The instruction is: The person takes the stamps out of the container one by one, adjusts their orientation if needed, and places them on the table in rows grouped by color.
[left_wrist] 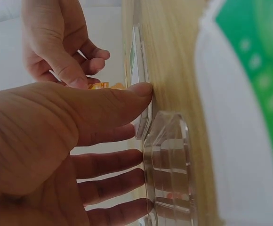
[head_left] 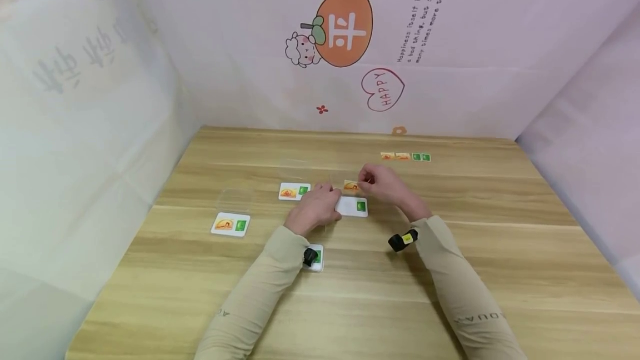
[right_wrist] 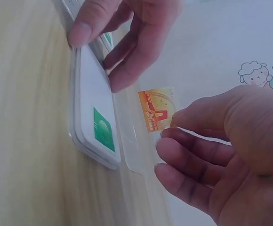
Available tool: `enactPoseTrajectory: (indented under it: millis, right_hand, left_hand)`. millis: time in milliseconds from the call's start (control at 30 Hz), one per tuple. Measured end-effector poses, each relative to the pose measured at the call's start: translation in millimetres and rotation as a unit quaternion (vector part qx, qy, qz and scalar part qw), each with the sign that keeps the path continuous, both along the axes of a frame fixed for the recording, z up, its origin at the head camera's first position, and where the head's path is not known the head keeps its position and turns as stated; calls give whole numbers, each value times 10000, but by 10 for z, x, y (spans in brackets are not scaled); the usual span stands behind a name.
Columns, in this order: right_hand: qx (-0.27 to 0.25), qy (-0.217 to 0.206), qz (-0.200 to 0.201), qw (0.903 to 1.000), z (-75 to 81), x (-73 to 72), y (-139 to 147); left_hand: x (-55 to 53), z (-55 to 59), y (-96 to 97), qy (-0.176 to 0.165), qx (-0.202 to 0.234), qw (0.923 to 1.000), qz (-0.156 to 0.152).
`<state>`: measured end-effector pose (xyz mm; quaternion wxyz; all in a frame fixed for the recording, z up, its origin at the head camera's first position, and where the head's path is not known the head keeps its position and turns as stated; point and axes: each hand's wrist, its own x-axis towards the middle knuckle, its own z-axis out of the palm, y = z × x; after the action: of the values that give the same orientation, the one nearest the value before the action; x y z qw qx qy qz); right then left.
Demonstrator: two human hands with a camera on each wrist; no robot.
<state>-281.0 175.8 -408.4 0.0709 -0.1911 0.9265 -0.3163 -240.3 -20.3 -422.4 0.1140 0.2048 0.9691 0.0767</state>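
My left hand (head_left: pixel 316 207) holds a flat white card in a clear case (head_left: pixel 346 207) at its left end, thumb on the near edge and a finger on the far edge. A small green stamp (right_wrist: pixel 103 129) sits at the card's right end. Up and to the right of it, my right hand (head_left: pixel 384 184) pinches an orange and yellow picture stamp (right_wrist: pixel 154 109) by one edge between thumb and forefinger, in the air. A clear lid (right_wrist: pixel 129 134) lies along the far side of the case.
Two cards bearing an orange and a green stamp lie left of my hands, a near one (head_left: pixel 230 224) and a farther one (head_left: pixel 294 191). Another card (head_left: pixel 320 260) is partly under my left wrist. Several loose stamps (head_left: pixel 403 156) form a row at the back right.
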Motion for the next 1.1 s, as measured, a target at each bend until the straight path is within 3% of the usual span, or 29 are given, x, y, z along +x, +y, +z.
enactPoseTrajectory:
  millis: [633, 867, 1100]
  right_hand:
    - [431, 622, 2, 9971, 28, -275, 170]
    - [405, 410, 97, 9983, 28, -393, 204]
    - [506, 498, 117, 9974, 28, -566, 276]
  left_hand:
    - [33, -11, 42, 94, 8, 10000, 28]
    - [46, -17, 31, 77, 69, 9999, 29]
    - [55, 0, 25, 109, 120, 9999, 36]
